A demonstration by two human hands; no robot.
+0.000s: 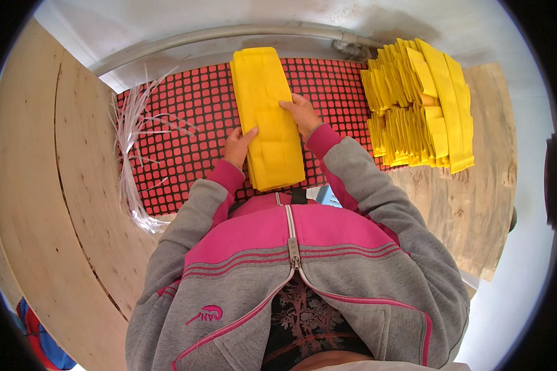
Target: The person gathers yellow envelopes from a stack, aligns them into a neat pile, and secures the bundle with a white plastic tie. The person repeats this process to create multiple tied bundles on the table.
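Observation:
Between my two hands is a long stack of folded yellow sheets (267, 136), its long side running away from me over a red and black checked mat (185, 142). My left hand (237, 147) grips the stack's left edge about halfway along, thumb on top. On the opposite edge, slightly farther away, my right hand (302, 114) holds it with the thumb on top too. The fingers under the stack are hidden. I cannot tell whether the sheets are paper or cloth.
A tall pile of similar yellow bundles (408, 105) stands at the right, partly on a wooden board (489, 185). Loose clear plastic strips (130, 142) lie along the mat's left side. A pipe (241, 29) runs along the wall behind. Wooden planks (56, 185) cover the left.

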